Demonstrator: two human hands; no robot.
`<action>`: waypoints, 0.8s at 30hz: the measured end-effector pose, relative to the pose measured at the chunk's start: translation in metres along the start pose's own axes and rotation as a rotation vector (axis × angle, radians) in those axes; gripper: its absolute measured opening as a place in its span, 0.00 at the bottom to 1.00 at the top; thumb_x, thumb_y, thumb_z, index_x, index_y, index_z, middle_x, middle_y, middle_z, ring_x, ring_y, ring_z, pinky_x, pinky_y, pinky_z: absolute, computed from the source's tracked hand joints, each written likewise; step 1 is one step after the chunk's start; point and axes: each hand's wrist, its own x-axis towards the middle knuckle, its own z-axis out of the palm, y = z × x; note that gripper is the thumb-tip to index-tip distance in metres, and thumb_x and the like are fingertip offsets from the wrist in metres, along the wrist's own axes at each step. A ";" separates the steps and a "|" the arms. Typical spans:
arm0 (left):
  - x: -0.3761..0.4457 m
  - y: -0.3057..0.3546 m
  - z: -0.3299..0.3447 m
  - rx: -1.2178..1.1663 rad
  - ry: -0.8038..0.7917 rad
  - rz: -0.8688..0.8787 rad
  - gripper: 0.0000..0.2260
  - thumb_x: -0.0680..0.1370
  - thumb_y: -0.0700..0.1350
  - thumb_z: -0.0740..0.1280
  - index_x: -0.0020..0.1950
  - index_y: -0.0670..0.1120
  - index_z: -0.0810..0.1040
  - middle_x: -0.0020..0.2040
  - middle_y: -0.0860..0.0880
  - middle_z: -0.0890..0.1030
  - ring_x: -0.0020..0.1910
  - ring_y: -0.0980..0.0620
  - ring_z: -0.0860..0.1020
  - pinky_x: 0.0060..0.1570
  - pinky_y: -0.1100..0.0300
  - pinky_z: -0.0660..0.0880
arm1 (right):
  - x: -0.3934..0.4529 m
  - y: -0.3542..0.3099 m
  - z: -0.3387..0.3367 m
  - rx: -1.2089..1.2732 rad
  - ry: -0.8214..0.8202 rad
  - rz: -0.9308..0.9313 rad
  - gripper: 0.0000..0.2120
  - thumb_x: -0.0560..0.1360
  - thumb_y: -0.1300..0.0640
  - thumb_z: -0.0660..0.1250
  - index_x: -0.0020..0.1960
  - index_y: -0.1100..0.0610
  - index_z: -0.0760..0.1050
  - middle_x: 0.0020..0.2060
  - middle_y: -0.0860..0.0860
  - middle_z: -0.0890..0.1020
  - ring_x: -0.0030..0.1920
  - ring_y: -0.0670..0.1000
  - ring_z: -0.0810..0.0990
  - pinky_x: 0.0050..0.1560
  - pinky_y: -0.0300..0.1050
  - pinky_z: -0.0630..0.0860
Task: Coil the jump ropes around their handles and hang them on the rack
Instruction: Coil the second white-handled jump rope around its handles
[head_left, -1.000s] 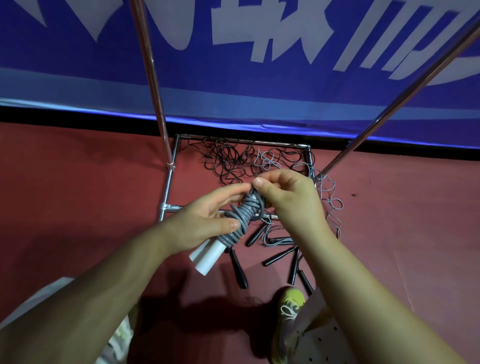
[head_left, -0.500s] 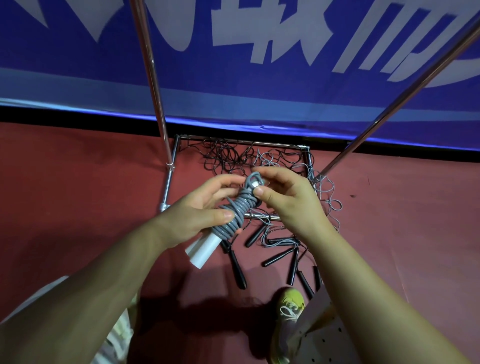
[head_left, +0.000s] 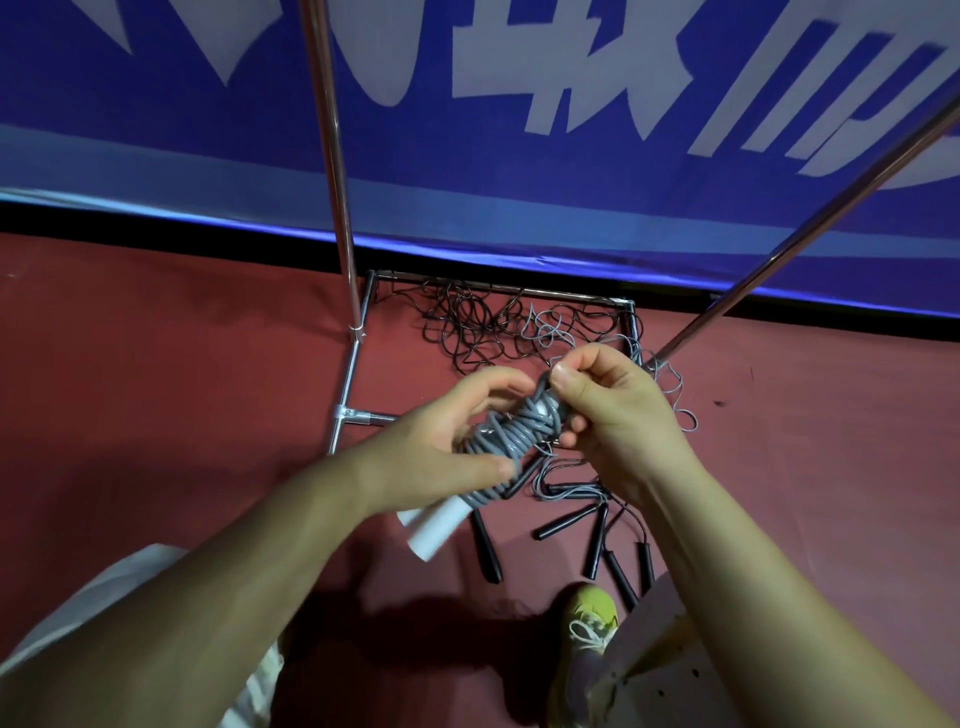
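Note:
A grey jump rope (head_left: 511, 439) is wound in a thick bundle around its white handles (head_left: 434, 525), held over the red floor in the middle of the view. My left hand (head_left: 441, 441) grips the lower part of the bundle, thumb laid across the coils. My right hand (head_left: 608, 410) pinches the rope at the bundle's upper end. The metal rack (head_left: 332, 156) rises behind my hands, its base frame (head_left: 349, 384) on the floor.
Loose black and grey ropes (head_left: 488, 327) lie tangled inside the rack's base. Several black handles (head_left: 571, 519) lie on the floor below my hands. A yellow-green shoe (head_left: 589, 623) shows at the bottom. A blue banner (head_left: 519, 130) covers the wall behind.
The bundle has tilted and shifted slightly; my right hand moved from the side of the coil up to its top end, pinching the rope there.

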 end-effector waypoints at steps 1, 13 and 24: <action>0.000 0.000 0.002 -0.015 0.003 0.002 0.24 0.68 0.48 0.68 0.63 0.54 0.68 0.61 0.52 0.73 0.62 0.58 0.72 0.60 0.62 0.68 | 0.000 -0.001 0.001 0.001 0.014 -0.006 0.06 0.65 0.59 0.69 0.38 0.57 0.71 0.25 0.50 0.71 0.20 0.42 0.66 0.20 0.34 0.67; -0.003 0.005 -0.009 -0.157 -0.002 -0.013 0.23 0.68 0.49 0.69 0.63 0.57 0.72 0.57 0.58 0.78 0.62 0.53 0.73 0.60 0.44 0.73 | 0.002 -0.004 -0.020 0.130 -0.321 0.013 0.17 0.54 0.50 0.82 0.40 0.53 0.84 0.29 0.50 0.79 0.25 0.43 0.74 0.28 0.37 0.76; -0.001 0.004 -0.009 -0.057 0.016 -0.001 0.21 0.69 0.48 0.68 0.61 0.56 0.73 0.57 0.57 0.78 0.61 0.61 0.73 0.57 0.63 0.73 | -0.002 -0.009 -0.009 -0.142 -0.184 0.051 0.10 0.72 0.54 0.65 0.37 0.61 0.72 0.25 0.49 0.75 0.24 0.45 0.70 0.27 0.40 0.76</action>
